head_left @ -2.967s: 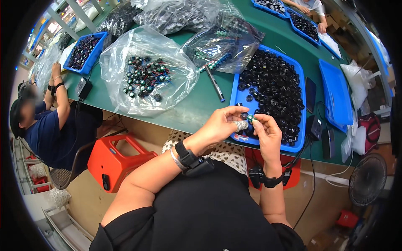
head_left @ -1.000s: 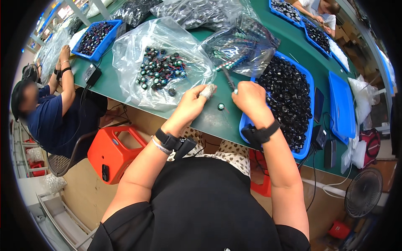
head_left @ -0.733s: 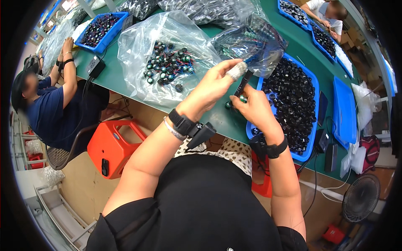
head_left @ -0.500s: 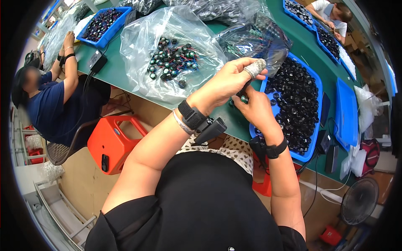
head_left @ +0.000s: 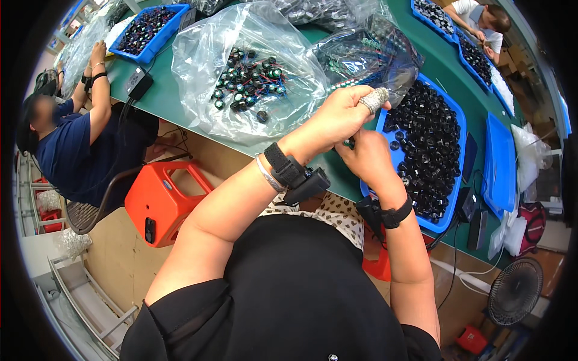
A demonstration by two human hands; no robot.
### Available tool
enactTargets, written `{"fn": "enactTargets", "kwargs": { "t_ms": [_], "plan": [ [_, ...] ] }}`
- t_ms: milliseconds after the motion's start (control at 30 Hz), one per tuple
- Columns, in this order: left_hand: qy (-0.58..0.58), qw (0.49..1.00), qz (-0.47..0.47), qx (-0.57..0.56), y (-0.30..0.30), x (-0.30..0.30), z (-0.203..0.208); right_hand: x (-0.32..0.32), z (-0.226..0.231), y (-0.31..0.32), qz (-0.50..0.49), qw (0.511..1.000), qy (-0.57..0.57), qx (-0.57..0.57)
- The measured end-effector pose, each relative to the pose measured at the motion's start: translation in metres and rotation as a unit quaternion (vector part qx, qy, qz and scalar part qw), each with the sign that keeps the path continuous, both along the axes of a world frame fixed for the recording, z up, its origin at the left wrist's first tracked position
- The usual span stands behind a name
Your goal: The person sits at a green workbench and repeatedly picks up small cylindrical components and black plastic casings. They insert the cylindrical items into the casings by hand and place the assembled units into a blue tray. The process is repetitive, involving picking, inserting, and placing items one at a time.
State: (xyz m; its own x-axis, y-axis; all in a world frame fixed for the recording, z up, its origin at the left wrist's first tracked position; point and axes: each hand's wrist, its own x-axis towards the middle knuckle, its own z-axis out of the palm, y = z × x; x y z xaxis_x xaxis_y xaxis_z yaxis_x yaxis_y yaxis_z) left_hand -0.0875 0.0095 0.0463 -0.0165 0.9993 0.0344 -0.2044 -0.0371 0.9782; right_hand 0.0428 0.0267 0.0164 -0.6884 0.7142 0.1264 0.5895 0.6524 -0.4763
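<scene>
Above the table's near edge my two hands meet, both closed. My left hand (head_left: 343, 117) has a grey-white wrapping (head_left: 374, 100) round a digit; whatever its fingers grip is hidden. Just below it, my right hand (head_left: 370, 156) pinches a small black-and-green round part (head_left: 349, 143), mostly covered by the fingers. Beyond my left hand, an open clear plastic bag (head_left: 198, 78) holds several similar round parts (head_left: 244, 84) with red and blue wires. Right of my right hand, a blue tray (head_left: 456, 120) is filled with small black round caps (head_left: 424, 156).
A dark plastic bag (head_left: 367, 54) of parts lies beyond my hands on the green table (head_left: 162, 102). Another blue bin (head_left: 147, 51) stands far left, near a seated person (head_left: 78, 144). A red stool (head_left: 159, 201) is at left, a black fan (head_left: 515, 292) at lower right.
My left hand has shifted slightly right and down, closer over my right hand. The small part between them shows less than before.
</scene>
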Motion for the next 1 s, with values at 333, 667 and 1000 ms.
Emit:
{"fn": "enactTargets", "kwargs": {
  "t_ms": [333, 667, 1000],
  "plan": [
    [0.025, 0.985, 0.135, 0.1, -0.004, 0.032, -0.016, 0.013, -0.034, 0.007, 0.044, 0.996, 0.047, -0.054],
    [0.041, 0.971, 0.181, 0.152, -0.002, 0.039, -0.028, 0.007, -0.035, -0.002, 0.017, 0.991, 0.133, -0.016],
    [-0.143, 0.985, 0.08, 0.047, -0.035, -0.038, -0.032, 0.006, -0.003, 0.001, -0.07, 0.974, 0.111, -0.184]
  ]
}}
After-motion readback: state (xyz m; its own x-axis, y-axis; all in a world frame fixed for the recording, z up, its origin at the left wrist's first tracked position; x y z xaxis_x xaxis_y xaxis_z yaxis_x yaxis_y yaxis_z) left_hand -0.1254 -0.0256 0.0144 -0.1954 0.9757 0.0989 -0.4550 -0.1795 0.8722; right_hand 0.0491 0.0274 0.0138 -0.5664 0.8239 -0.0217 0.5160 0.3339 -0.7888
